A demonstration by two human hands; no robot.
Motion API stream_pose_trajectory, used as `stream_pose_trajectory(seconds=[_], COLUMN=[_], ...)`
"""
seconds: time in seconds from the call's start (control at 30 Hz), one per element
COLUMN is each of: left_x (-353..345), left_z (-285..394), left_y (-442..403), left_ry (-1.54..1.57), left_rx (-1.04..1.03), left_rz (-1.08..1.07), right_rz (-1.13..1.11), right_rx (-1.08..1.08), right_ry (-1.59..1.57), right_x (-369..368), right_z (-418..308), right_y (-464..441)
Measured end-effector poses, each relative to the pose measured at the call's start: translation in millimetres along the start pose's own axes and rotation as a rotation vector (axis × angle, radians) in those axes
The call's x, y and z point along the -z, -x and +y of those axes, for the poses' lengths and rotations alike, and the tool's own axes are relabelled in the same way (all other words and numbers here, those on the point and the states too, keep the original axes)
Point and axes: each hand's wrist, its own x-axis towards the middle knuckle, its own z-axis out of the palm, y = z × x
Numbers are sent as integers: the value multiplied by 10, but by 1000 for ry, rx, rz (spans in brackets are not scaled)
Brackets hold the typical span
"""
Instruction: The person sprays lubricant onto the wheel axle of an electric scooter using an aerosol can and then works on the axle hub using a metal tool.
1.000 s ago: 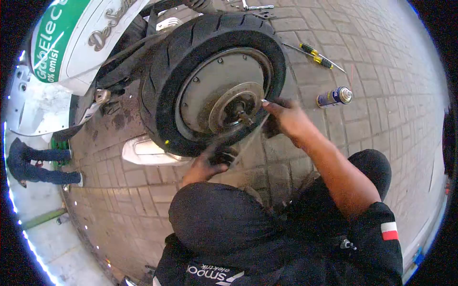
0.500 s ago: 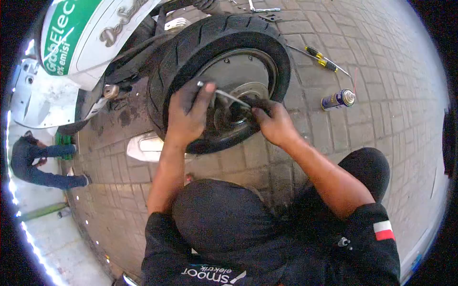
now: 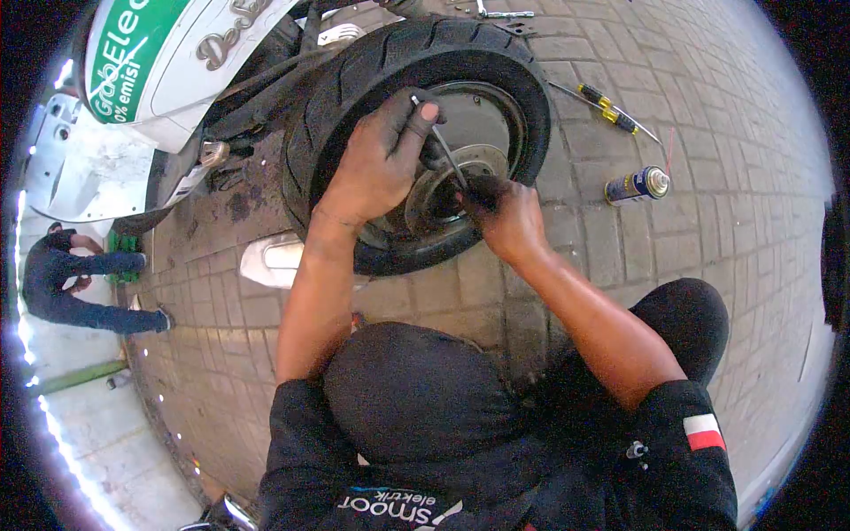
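Note:
A slim metal rod-shaped tool (image 3: 448, 152) is held slantwise over the wheel between my two hands. My left hand (image 3: 390, 150) is closed around its upper end, with the thumb pressed along it. Lower down, the blackened fingers of my right hand (image 3: 505, 212) close on the other end, close to the hub (image 3: 425, 202). That end and part of the hub are hidden by my fingers. The wheel, with its black tyre (image 3: 531, 115), lies tilted on its side beneath both hands.
A spray can (image 3: 637, 186) with a red straw lies right of the wheel, near yellow-and-black screwdrivers (image 3: 606, 108). Left are a white-and-green scooter body (image 3: 168, 71) and a white panel piece (image 3: 273, 261). Another person (image 3: 80, 274) bends over at far left. More tools (image 3: 505, 14) lie beyond the tyre.
The tool has swung to a steeper slant. My left hand has moved up and to the right with its upper end, while my right hand stays near the hub.

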Motion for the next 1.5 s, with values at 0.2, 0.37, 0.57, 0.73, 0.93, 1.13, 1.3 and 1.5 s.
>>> stream_pose_trajectory(seconds=[0.2,0.37,0.57,0.73,0.93,1.13,1.3,1.5], left_x=[205,332,423,441,352,343,300,209], left_z=[-16,-134,-136,46,65,-86,-129,-360], left_y=[344,867,1112,794,484,329,140,201], left_ry=[15,168,8,-550,-667,-543,-449,-340], left_rx=[226,387,474,199,216,346,533,560], left_rz=[44,128,6,-301,-708,-953,-1172,-1206], right_rz=[-41,33,83,22,152,-449,188,29], right_rx=[51,317,499,389,485,85,201,404], right_ry=[117,203,344,364,252,26,-116,133], right_x=[-125,-144,-202,-190,-281,640,880,875], right_z=[208,201,227,161,268,-50,-134,-6], right_y=[-25,-15,9,14,-32,-546,-1497,-2004])
